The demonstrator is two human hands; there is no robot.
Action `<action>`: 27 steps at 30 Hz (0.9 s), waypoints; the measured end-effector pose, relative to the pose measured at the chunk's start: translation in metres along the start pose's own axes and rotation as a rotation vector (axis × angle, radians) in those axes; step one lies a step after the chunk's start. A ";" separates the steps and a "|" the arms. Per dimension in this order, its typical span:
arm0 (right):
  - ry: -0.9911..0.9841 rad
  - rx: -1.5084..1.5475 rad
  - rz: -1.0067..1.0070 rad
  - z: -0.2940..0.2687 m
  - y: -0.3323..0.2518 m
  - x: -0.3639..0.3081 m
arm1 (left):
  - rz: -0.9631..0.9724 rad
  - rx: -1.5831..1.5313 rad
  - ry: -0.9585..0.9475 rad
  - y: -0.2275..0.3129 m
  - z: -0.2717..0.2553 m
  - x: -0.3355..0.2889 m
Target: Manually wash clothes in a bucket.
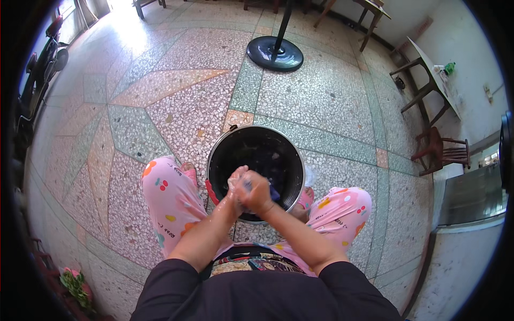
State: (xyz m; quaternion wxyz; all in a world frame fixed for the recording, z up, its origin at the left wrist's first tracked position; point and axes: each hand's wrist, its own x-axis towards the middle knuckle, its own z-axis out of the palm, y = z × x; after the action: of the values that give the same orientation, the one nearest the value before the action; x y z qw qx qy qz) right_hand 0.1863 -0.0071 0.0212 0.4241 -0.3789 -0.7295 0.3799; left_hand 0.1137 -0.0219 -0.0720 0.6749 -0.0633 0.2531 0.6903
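Between my knees stands a round black bucket with a metallic rim and a red patch on its near left side. Over its near half my left hand and my right hand are pressed together, wet and sudsy, fingers curled in. Squeezed between them is a dark blue cloth, mostly hidden by the fingers; a piece of it shows beside my right hand. Deeper in the bucket lies dark, wet content that I cannot make out.
A black round stand base with a pole sits on the floor beyond the bucket. At right are a table and a small wooden chair. A motorbike stands at far left, a leafy plant at lower left.
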 end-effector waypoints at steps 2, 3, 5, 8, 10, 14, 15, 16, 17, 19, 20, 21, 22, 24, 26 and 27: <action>-0.072 0.026 -0.160 0.006 -0.022 -0.011 | 0.180 -0.397 -0.523 -0.009 -0.035 0.012; -0.075 0.012 -0.152 0.004 -0.015 -0.014 | 0.128 -0.224 -0.287 -0.010 -0.012 0.002; 0.044 -0.042 -0.052 -0.002 0.020 -0.003 | 0.031 0.131 0.171 -0.005 0.049 -0.028; 0.215 -0.171 0.270 -0.027 0.065 0.027 | -0.317 0.086 0.149 -0.003 0.045 -0.017; 0.233 0.215 0.535 -0.043 0.087 0.033 | -0.275 0.299 0.147 0.004 0.078 -0.023; 0.103 0.065 0.066 -0.017 -0.005 0.014 | -0.231 0.258 0.359 0.036 0.087 -0.020; -0.012 -0.035 -0.240 -0.002 -0.017 0.001 | 0.146 0.162 0.098 0.026 0.027 -0.010; -0.016 -0.040 -0.241 0.001 -0.017 -0.004 | 0.295 0.236 0.033 0.008 -0.015 0.005; -0.036 -0.072 -0.267 0.001 -0.010 -0.009 | 0.438 0.312 -0.035 -0.005 -0.036 0.015; -0.010 -0.139 -0.114 -0.001 0.015 -0.009 | -0.183 -0.318 -0.669 0.001 -0.021 0.011; 0.023 -0.206 -0.003 -0.010 0.041 -0.001 | -0.076 0.029 -0.194 -0.013 0.002 0.002; 0.046 -0.260 0.103 -0.015 0.046 0.009 | 0.050 0.377 0.288 -0.017 0.038 -0.019; 0.050 -0.259 0.107 -0.014 0.048 0.010 | 0.054 0.360 0.179 -0.027 0.013 -0.002; 0.060 -0.349 0.071 -0.012 0.038 0.010 | 0.051 0.310 0.134 -0.019 -0.008 0.009; -0.008 -0.148 -0.043 0.005 -0.010 -0.009 | 0.316 0.012 -0.028 -0.030 -0.078 0.045; -0.059 -0.081 -0.227 0.012 -0.029 -0.017 | 0.568 -0.224 -0.150 -0.046 -0.128 0.066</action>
State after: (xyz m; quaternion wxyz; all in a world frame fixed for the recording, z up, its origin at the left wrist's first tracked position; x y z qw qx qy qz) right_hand 0.1747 -0.0368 0.0369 0.4273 -0.2994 -0.7946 0.3104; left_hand 0.1205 -0.0197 -0.2232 0.4606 -0.0128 0.1324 0.8776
